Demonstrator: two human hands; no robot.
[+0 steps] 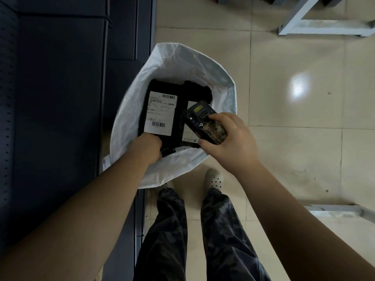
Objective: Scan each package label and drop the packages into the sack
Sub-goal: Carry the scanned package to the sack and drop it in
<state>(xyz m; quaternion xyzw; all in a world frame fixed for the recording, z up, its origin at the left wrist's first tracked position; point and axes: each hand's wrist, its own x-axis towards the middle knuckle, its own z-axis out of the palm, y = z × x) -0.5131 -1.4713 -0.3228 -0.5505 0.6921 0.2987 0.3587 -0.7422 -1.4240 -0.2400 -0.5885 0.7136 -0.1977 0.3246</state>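
My left hand grips the black package over the sack, right hand grips the scanner; aim at the label squarely, then let go.

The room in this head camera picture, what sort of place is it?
Probably a parcel sorting or dispatch room. A white woven sack stands open on the tiled floor, black plastic packages with printed barcode labels lie inside, and the right hand holds a black handheld scanner.
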